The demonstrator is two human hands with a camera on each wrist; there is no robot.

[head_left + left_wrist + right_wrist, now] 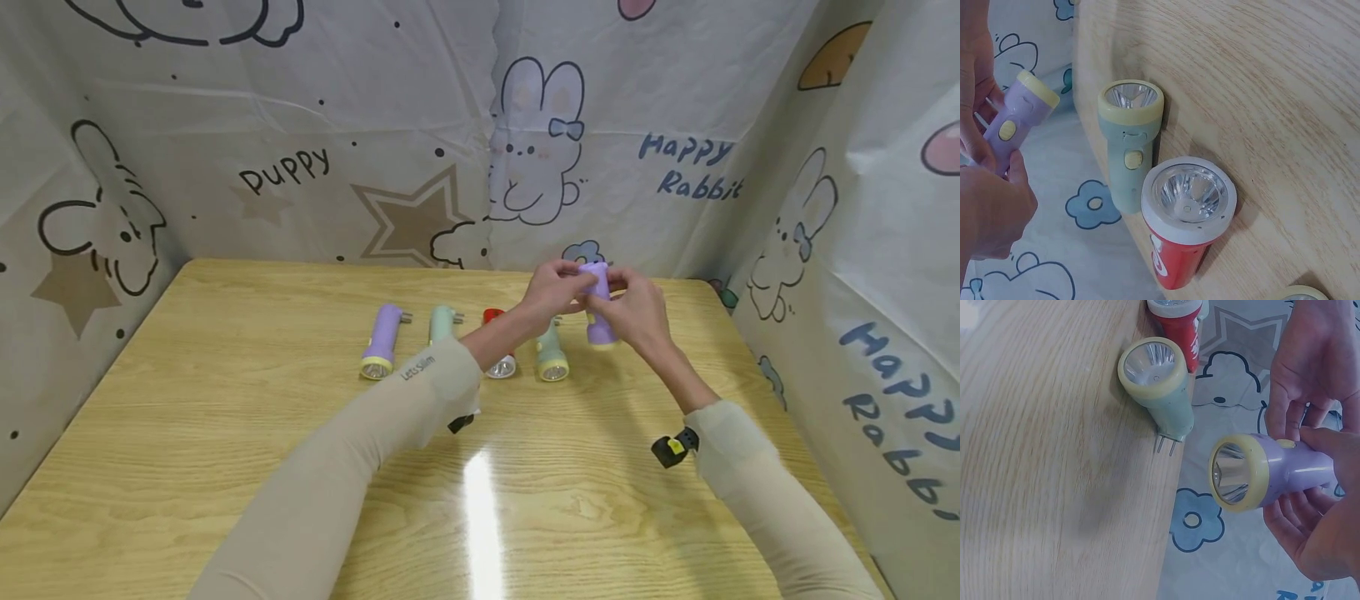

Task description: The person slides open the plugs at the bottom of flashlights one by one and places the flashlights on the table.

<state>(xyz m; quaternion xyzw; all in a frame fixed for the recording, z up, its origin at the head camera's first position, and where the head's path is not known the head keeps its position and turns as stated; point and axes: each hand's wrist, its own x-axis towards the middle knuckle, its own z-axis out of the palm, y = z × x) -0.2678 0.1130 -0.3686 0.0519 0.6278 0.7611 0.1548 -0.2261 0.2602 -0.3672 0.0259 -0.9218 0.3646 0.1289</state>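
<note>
Both hands hold a purple flashlight [602,331] above the back right of the table, its yellow-rimmed head downward. The left hand [553,293] grips it near the tail end from the left, thumb against the barrel. From the right, the right hand [637,312] holds the barrel between thumb and fingers. In the right wrist view the lens of this flashlight [1233,474] faces the camera. A yellow switch [1007,130] shows on its side in the left wrist view. The tail end is partly covered by fingers.
Left of the hands stands a row: green flashlight [552,354], red-and-white flashlight [501,367], another green flashlight [442,321] partly behind the left sleeve, and another purple flashlight [386,333]. Plug prongs [1166,445] stick out of the nearest green one. Printed cloth [420,125] walls the wooden table [225,417].
</note>
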